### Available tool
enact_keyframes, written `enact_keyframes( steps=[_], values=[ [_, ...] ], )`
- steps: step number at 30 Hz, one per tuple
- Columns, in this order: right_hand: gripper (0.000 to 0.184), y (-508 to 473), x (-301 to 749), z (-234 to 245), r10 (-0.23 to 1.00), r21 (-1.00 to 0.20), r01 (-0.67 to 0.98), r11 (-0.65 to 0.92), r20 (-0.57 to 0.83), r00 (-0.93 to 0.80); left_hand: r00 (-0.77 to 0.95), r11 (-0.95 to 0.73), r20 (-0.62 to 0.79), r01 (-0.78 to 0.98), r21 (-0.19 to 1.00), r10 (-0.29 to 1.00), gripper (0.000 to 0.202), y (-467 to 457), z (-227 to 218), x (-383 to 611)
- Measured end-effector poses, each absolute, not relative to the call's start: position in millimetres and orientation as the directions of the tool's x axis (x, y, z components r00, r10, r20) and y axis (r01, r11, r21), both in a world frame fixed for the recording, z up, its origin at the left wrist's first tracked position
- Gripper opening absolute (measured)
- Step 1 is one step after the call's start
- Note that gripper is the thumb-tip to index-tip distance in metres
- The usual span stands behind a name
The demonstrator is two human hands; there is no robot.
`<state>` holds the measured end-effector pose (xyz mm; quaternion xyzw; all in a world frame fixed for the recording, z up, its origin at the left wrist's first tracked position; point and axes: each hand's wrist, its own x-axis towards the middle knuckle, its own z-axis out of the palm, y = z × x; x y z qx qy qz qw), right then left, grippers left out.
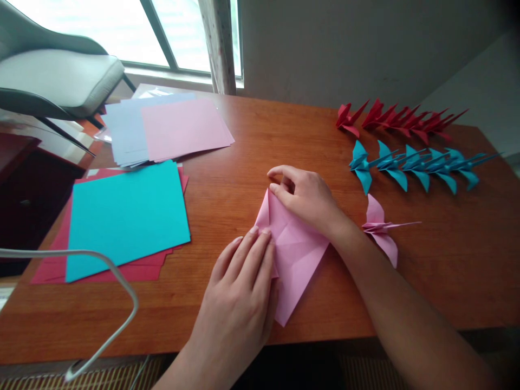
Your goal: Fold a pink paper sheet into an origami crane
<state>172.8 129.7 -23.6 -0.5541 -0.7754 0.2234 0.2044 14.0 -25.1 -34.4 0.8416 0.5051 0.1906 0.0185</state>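
A pink sheet of origami paper lies on the table with creases across it, and its left edge is folded inward toward the middle. My left hand rests on the folded left side, fingers stretched and lying flat on the paper. At the far corner is my right hand, its thumb and index finger curved and slightly apart, the thumb close to the tip. Its other fingers are mostly hidden. Right of my right forearm sits a finished pink paper crane.
Blue paper cranes and red paper cranes stand in rows at the back right. On the left lie turquoise paper, red sheets and pale pink paper. A white cable loops over the table's front left edge.
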Motion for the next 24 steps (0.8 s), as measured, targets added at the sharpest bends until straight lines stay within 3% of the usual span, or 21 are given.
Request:
enact_keyframes(
  steps=[4,10,24],
  values=[
    [0.024,124,175,-19,0.930,-0.595,0.738,0.319,0.048,-0.364,0.407,-0.480,0.300,0.846,0.233,0.863,0.050,-26,-35,14],
    [0.036,118,172,-18,0.915,-0.463,0.801,0.379,0.057,-0.400,0.415,-0.489,0.303,0.841,0.231,0.858,0.050,-25,-36,14],
    [0.039,117,169,-24,0.922,-0.434,0.822,0.368,0.053,-0.385,0.418,-0.486,0.292,0.844,0.226,0.860,0.050,-26,-37,14]
  ],
)
